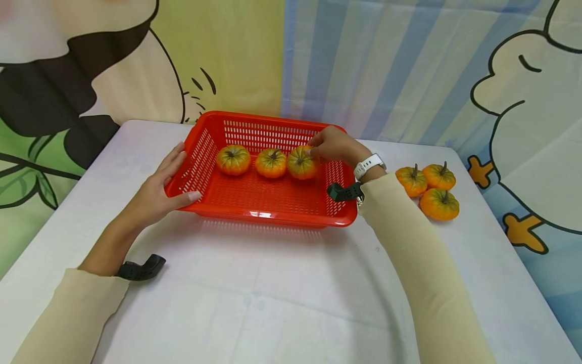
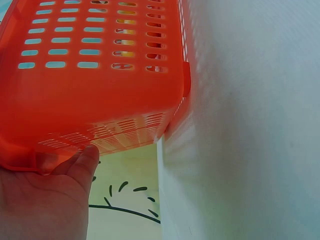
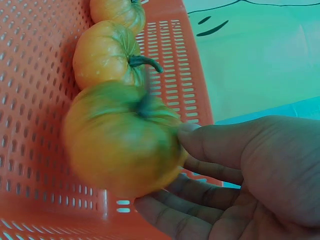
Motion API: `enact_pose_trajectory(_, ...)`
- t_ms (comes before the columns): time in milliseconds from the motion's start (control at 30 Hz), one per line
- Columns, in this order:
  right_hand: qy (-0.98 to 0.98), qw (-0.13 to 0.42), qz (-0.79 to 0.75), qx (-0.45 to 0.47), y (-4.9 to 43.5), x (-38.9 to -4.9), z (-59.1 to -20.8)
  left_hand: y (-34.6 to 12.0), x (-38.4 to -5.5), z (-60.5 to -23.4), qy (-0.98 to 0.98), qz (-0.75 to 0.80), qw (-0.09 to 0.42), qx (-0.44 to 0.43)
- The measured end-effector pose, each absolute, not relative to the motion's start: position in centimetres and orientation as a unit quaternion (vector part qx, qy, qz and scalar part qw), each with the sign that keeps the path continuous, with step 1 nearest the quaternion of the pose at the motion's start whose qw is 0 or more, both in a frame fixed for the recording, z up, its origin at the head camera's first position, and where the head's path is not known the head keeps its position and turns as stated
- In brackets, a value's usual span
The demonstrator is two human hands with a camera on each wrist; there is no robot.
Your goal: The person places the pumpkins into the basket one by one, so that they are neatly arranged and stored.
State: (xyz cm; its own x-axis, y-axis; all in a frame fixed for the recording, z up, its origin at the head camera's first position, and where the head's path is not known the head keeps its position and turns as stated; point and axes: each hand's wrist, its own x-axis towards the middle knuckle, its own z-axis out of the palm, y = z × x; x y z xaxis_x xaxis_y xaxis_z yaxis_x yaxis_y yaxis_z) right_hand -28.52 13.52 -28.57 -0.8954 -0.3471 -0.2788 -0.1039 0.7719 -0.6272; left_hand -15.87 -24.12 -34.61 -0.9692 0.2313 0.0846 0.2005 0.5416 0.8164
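A red plastic basket [image 1: 261, 215] with slotted walls stands on the table. Inside it is a row of three small orange-green pumpkins: a left one [image 1: 233, 160], a middle one [image 1: 271, 163] and a right one [image 1: 301, 164]. My right hand [image 1: 334, 145] holds the right pumpkin between thumb and fingers; in the right wrist view this pumpkin [image 3: 120, 145] is blurred, beside the middle one [image 3: 102, 55]. At the basket's left end, my left hand [image 1: 154, 194] grips the front corner, thumb over the rim. Its fingers [image 2: 82, 167] lie against the outer side in the left wrist view.
Three more pumpkins [image 1: 439, 204] sit clustered on the white table [image 1: 254, 298], right of the basket and beside my right forearm. A printed cartoon curtain [image 1: 345, 65] hangs behind the table and along its sides.
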Motion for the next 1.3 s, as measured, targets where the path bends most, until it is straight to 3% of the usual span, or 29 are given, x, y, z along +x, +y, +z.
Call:
enact_pose_trajectory(633,0.933,0.16,-0.296,-0.124,13.6,-28.3,-28.5,-24.3,-16.0,-34.7,0.879,0.459,0.015,0.13)
enact_pose_trajectory(1300,0.868,0.151,-0.455,-0.13,15.1,-27.5,-28.7,-24.2,-15.9,-34.5,0.878,0.461,0.019,0.125)
